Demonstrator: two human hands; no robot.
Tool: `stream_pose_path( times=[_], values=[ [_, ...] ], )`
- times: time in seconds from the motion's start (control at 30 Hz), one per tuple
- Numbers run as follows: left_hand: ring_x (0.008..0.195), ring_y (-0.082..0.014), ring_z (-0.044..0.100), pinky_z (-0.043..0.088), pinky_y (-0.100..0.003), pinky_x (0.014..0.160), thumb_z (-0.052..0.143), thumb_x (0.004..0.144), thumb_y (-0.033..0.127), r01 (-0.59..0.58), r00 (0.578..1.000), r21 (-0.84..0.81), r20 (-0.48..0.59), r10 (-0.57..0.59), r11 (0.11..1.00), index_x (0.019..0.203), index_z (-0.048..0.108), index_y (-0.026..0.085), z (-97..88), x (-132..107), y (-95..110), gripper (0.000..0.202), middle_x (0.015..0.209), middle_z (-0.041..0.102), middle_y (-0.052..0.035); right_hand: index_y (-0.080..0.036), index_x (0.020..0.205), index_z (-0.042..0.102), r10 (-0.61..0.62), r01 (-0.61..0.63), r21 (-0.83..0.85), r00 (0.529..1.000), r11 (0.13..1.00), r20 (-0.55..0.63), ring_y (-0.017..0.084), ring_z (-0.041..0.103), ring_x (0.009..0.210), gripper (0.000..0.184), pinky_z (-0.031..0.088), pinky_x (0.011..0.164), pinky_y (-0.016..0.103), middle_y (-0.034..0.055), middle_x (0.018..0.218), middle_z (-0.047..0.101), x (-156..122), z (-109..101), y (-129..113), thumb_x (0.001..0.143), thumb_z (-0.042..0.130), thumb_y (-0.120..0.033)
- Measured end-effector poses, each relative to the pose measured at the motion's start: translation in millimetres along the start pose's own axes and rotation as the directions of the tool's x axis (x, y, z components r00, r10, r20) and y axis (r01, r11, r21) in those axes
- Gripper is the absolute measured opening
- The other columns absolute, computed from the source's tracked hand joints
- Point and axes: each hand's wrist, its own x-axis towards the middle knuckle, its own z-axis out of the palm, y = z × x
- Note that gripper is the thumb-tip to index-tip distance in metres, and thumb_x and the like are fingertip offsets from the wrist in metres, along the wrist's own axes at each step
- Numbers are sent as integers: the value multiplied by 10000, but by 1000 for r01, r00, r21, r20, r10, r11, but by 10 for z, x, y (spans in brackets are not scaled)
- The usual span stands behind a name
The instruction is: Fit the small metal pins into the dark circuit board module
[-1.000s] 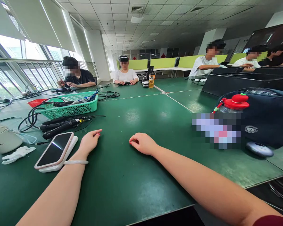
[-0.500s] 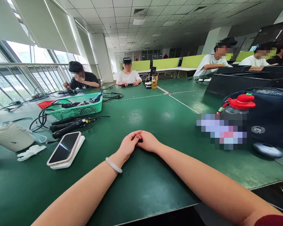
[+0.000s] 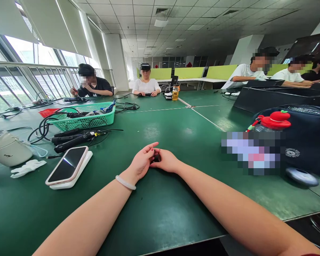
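Observation:
Over the green table (image 3: pixel 173 202), a small dark object (image 3: pixel 157 156) shows between my two hands, mostly covered by fingers, so its kind cannot be made out. My right hand (image 3: pixel 168 161) curls round its right side, thumb underneath and fingers over the top. From the other side, my left hand (image 3: pixel 143 160) meets it with thumb and bent fingers, while one finger points out to the right above it. A pale bangle (image 3: pixel 125 183) circles my left wrist.
Left of my hands lie a phone (image 3: pixel 68 165) on a white box, white crumpled tissue (image 3: pixel 28 168), a beige pouch (image 3: pixel 9 149), black cabled devices (image 3: pixel 73 143) and a green basket (image 3: pixel 82 122). To the right are a red-lidded bottle (image 3: pixel 274 121), a dark bag (image 3: pixel 306 138) and a computer mouse (image 3: pixel 302 176). Several people sit around.
My hands have parted slightly, and one left finger has lifted and straightened. More of the dark object shows between them. The camera view has shifted a little.

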Motion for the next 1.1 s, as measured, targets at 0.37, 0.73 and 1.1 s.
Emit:
stream_pose_path(
  times=[0.37, 0.73, 1.1],
  values=[
    [687, -102, 551, 412, -262, 711, 621, 792, 223, 6, 1000, -131, -25, -9, 991, 969, 669, 146, 4, 25, -7, 199, 790, 656, -43, -163, 943, 611, 58, -63, -115, 997, 991, -48, 149, 593, 705, 242, 432, 664, 267, 19, 786, 651, -9, 32, 21, 715, 686, -193],
    [689, -117, 607, 510, -348, 771, 522, 854, 155, 22, 1000, -227, 8, -20, 974, 1008, 639, 150, -58, -10, 66, 193, 853, 671, -53, -184, 1043, 575, -24, 28, 50, 997, 998, -71, 121, 564, 677, 353, 431, 657, 249, 7, 846, 652, -57, 19, 4, 700, 603, -105],
    [680, -101, 611, 491, -265, 737, 544, 843, 172, 9, 1000, -163, 18, -6, 987, 1005, 647, 141, -46, -13, 43, 194, 808, 672, -45, -172, 1104, 584, 4, 3, 99, 998, 995, -63, 97, 499, 593, 420, 418, 622, 227, -22, 740, 617, -55, 16, 4, 692, 565, -92]
  ],
)
